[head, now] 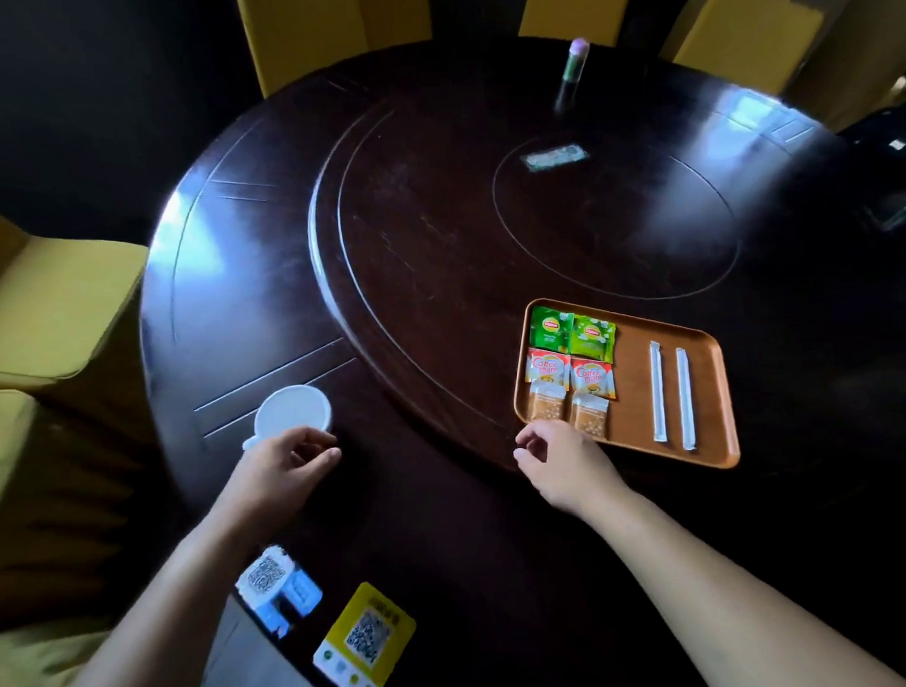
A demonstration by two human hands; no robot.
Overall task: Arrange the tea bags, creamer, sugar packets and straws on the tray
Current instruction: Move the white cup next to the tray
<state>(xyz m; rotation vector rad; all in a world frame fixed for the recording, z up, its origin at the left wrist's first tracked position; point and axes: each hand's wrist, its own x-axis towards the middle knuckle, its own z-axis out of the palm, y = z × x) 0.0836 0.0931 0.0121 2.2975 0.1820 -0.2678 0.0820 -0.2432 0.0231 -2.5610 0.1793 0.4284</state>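
An orange tray (710,411) lies on the dark round table. In its left part sit two green tea bags (572,333), below them two red creamer packets (570,374), then two brown sugar packets (569,410). Two white wrapped straws (671,393) lie side by side to the right. My right hand (563,460) hovers at the tray's near left corner, fingers loosely curled, holding nothing. My left hand (285,464) rests at the near edge of a white round lid (293,411), fingers curled; whether it grips the lid is unclear.
A raised turntable (436,215) covers the table's middle, with a small bottle (574,61) at the far side. Two QR-code stands (322,615) stand at the near edge. Yellow chairs (44,306) surround the table.
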